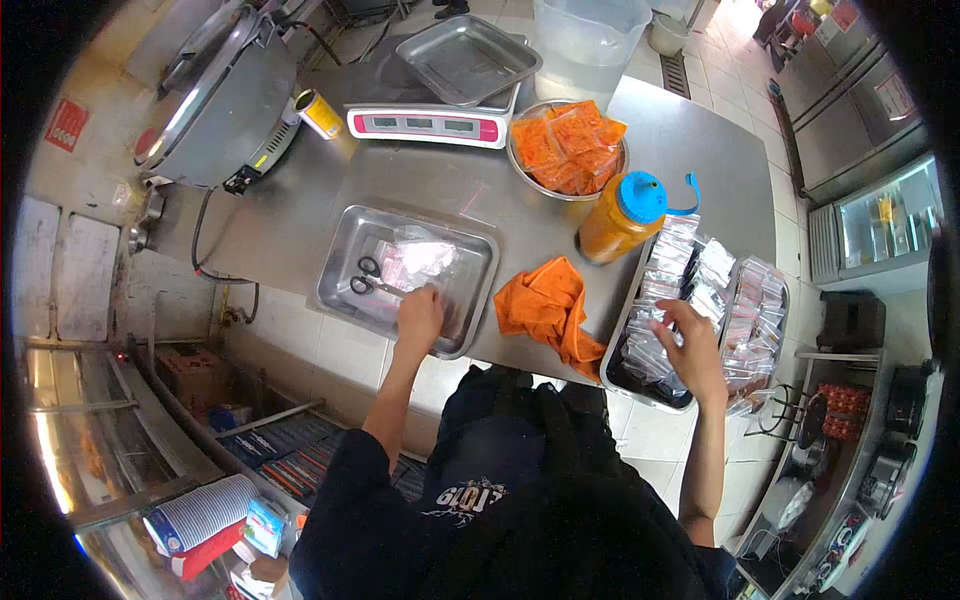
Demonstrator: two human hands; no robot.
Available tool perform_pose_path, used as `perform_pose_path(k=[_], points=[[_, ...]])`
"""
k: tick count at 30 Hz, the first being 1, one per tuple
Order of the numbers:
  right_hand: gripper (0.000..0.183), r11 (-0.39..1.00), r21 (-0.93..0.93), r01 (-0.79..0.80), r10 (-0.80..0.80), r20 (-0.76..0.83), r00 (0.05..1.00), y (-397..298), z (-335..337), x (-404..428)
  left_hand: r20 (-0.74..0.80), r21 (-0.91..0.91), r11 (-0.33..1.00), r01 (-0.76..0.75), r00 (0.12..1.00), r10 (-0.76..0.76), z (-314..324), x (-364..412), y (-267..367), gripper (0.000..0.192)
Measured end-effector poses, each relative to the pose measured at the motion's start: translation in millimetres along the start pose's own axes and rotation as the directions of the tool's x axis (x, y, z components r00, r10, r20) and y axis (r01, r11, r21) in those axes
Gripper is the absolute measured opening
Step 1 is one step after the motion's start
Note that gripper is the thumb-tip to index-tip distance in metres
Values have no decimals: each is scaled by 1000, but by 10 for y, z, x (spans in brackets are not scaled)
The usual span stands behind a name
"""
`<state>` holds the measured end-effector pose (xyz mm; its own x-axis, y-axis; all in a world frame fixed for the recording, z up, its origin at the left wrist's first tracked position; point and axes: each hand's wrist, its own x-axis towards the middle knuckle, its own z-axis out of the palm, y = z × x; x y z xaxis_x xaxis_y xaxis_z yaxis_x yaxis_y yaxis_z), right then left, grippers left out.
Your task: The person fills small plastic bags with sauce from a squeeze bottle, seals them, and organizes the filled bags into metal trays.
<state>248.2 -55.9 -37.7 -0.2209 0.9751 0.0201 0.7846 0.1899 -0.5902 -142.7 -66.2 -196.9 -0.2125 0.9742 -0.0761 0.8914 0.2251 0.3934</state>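
Observation:
My left hand [421, 316] is over the near side of a shallow metal tray [486, 300], its fingers curled by the blades of black-handled scissors [367, 276]. Whether it grips them or a clear plastic bag [424, 259] cannot be told. Those bags lie loose in the tray beside and under the scissors. My right hand [686, 349] hovers over a tray [619, 375] of small clear packets [649, 345], thumb and fingers apart, with nothing seen between them. A second container of packets [757, 307] stands to its right. Between my hands lies a crumpled orange cloth [546, 304].
An orange squeeze bottle [619, 221] with a blue lid stands behind the cloth, near a metal bowl [517, 161] of orange-filled packets [566, 146]. Farther back are a digital scale [427, 126] under an empty tray [469, 60], a yellow can [319, 114] and a large plastic container [589, 45].

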Motion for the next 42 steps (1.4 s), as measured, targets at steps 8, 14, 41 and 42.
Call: perform_pose_path(k=[8, 14, 41, 42], points=[[21, 983, 151, 107, -124, 113, 986, -520, 233, 168, -38, -200, 979, 39, 998, -47, -446, -64, -111, 20], [20, 982, 174, 75, -103, 159, 982, -485, 212, 149, 253, 86, 980, 181, 947, -197, -724, -535, -440, 42], [24, 328, 944, -34, 227, -44, 973, -1078, 936, 174, 97, -995, -14, 101, 984, 146, -673, -398, 1641, 16], [39, 757, 653, -14, 250, -270, 930, -1039, 862, 151, 98, -994, 51, 92, 986, 135, -715, -362, 1624, 15]])
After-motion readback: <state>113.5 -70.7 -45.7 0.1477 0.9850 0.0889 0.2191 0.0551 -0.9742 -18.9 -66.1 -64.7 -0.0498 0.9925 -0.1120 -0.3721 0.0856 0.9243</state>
